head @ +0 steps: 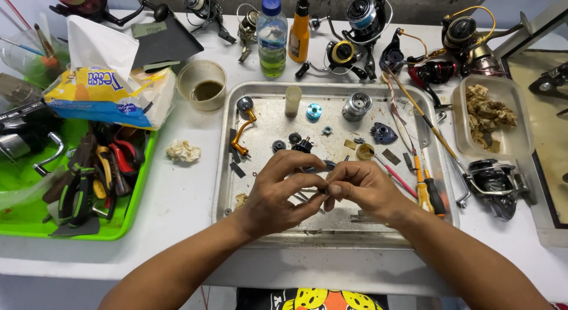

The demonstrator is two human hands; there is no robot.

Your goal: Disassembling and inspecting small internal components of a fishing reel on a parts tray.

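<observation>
Both my hands meet over the near middle of a metal tray. My left hand and my right hand pinch a small dark part between their fingertips; the fingers hide most of it. On the tray lie several fishing reel parts: an orange crank handle, a blue round piece, a silver spool, a dark blue housing piece and a small black gear. Two screwdrivers rest at the tray's right edge.
A green tray of pliers and tools sits at left, with a tissue pack behind it. A cup of dark liquid, a water bottle, an orange oil bottle and several fishing reels line the back. A clear tub stands right.
</observation>
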